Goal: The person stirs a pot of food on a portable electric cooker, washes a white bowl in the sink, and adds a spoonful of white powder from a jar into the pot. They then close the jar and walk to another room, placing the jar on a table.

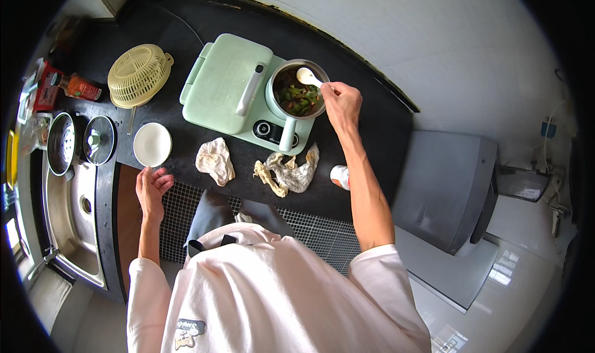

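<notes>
My right hand (pixel 343 103) is closed on the handle of a white spoon (pixel 307 77), whose bowl is over the small pot (pixel 322 69). Dark liquid and green leaves (pixel 297 98) fill part of that pot, which sits on the right end of a mint-green two-part electric cooker (pixel 223 85). The cooker's other part has its lid down. To the left, my left hand (pixel 155 183) is by the near rim of a white bowl (pixel 152 144) with its fingers apart; whether a fingertip touches the rim cannot be told. The bowl looks empty.
Crumpled cloths (pixel 215 161) (pixel 295 171) lie along the counter's front edge, with a white can (pixel 340 176) to their right. Behind the bowl rests a yellow plastic colander (pixel 139 76). A glass lid (pixel 99 140), a steamer insert (pixel 62 144) and a red-labelled bottle (pixel 82 87) stand left, near the sink (pixel 76 213).
</notes>
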{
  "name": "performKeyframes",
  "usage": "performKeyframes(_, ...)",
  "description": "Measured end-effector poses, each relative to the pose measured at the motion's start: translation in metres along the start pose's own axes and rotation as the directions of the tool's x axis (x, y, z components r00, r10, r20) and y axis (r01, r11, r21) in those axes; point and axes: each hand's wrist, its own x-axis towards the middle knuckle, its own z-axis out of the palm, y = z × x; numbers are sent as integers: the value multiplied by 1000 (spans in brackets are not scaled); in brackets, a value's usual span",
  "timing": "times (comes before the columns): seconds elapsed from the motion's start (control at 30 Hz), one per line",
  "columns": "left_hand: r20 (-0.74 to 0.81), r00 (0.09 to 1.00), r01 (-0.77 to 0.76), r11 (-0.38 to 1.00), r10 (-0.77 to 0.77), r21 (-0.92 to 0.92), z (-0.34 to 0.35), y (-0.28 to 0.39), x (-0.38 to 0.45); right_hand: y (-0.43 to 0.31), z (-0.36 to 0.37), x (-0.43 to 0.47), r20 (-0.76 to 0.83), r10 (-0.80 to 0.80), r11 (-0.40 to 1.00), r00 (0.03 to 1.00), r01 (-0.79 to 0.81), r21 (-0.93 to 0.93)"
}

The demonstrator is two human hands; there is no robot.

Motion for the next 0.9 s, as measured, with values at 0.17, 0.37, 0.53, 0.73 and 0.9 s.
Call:
performKeyframes(0.17,49,999,-19,1000,19,-2,1,14,12,5,-7,-7,126,-501,791,856,512,-335)
performKeyframes(0.37,31,998,44,997,-46,67,7,18,21,2,-8,-12,262,-471,727,842,539,-426)
performKeyframes(0.53,3,999,45,994,-45,99,6,19,30,-1,-9,-31,150,-547,748,824,561,-354)
performKeyframes(0.73,-8,999,33,989,-33,144,5,22,35,-4,-13,-49,90,-547,775,832,544,-322)
performKeyframes(0.9,6,1000,7,985,-8,172,5,21,38,-2,-17,-56,147,-532,779,834,550,-301)
